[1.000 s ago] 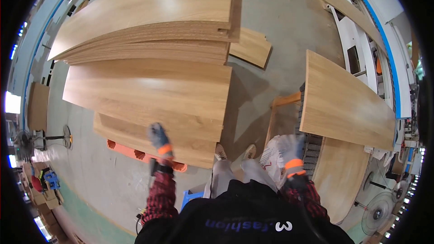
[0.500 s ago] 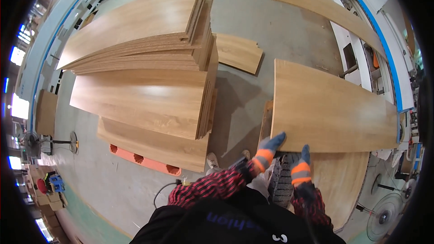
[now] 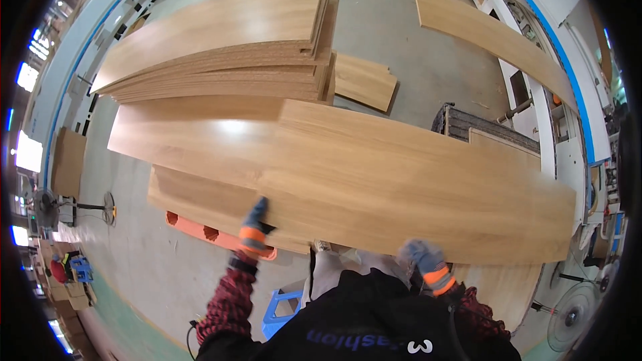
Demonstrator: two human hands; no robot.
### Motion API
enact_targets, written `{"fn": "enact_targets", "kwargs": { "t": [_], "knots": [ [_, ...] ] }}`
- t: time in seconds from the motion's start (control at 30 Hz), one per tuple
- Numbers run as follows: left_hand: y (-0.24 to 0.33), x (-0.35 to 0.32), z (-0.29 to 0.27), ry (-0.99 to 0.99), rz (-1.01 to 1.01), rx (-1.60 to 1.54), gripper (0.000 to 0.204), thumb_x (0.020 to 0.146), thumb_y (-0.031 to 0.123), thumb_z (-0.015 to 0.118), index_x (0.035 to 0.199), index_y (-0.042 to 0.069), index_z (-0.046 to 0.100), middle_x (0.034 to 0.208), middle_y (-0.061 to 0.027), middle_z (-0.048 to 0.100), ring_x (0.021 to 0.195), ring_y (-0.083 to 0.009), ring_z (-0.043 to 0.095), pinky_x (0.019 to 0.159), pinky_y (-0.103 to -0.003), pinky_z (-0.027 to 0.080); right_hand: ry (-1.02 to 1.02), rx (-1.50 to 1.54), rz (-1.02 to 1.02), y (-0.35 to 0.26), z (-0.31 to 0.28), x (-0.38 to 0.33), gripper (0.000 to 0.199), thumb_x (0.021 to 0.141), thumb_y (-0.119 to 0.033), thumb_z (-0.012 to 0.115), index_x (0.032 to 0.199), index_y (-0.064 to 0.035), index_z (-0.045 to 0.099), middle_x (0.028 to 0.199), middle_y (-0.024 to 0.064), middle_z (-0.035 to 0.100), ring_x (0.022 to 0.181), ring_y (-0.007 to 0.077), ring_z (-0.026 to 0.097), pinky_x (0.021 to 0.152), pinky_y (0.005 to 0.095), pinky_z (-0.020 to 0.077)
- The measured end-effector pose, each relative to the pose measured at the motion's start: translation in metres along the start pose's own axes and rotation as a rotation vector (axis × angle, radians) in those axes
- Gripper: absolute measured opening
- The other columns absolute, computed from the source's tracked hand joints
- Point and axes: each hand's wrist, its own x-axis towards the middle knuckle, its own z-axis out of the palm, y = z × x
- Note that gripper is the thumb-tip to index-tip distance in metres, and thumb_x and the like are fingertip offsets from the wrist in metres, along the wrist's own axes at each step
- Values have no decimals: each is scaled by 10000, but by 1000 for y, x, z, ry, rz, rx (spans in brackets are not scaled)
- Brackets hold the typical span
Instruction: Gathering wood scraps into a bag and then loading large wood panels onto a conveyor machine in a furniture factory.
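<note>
Wooden panel (image 3: 414, 187), long and light brown, lies crosswise before the person, its left end over the low stack of boards (image 3: 194, 140). Left hand (image 3: 254, 224), gloved, grips its near edge; right hand (image 3: 424, 261) curls under that same edge further right. Behind it rises a taller board pile (image 3: 227, 40), an orange pallet (image 3: 214, 234) peeks from beneath, and a blue stool (image 3: 281, 307) stands on the concrete floor (image 3: 428, 60). The panel hides the machine (image 3: 468, 124) partly, and both palms are hidden.

Grey concrete floor (image 3: 414, 47), bright windows (image 3: 28, 150)
</note>
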Motion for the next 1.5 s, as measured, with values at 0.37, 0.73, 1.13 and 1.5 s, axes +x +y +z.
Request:
{"fn": "enact_targets", "kwargs": {
  "t": [0.37, 0.73, 1.13, 1.5],
  "knots": [
    [-146, -30, -38, 15, 62, -650, 856, 645, 738, 435, 1271, 164, 340, 1307, -55, 356, 1178, -295, 320, 966, -470, 269, 714, -769, -116, 103, -116, -6, 232, 751, -215, 594, 902, -44, 554, 852, 142, 581, 767, 283, 552, 699, 356, 443],
    [-150, -34, -68, 119, 133, -678, 693, 743, 630, 441, 1234, 142, 400, 1238, -50, 440, 1108, -265, 412, 942, -416, 328, 881, -778, 797, 206, -348, -49, 705, 766, -563, 459, 1147, 31, 462, 1142, 230, 485, 1041, 345, 473, 870, 350, 381],
    [-96, -40, -30, 262, -38, -383, 696, 749, 630, 435, 1222, 119, 410, 1218, -61, 457, 1082, -277, 439, 919, -432, 351, 707, -79, 708, 209, -358, -17, 582, 822, -513, 423, 1039, 10, 561, 986, 145, 604, 898, 270, 561, 779, 324, 414],
    [103, 76, -279, 117, -75, -251, 815, 645, 704, 488, 1265, 193, 348, 1274, -41, 401, 1155, -303, 358, 940, -503, 282, 361, 126, 295, 76, 5, 60, 248, 778, -253, 585, 869, -24, 611, 804, -16, 571, 717, 91, 492, 653, 270, 424]
  ]
}}
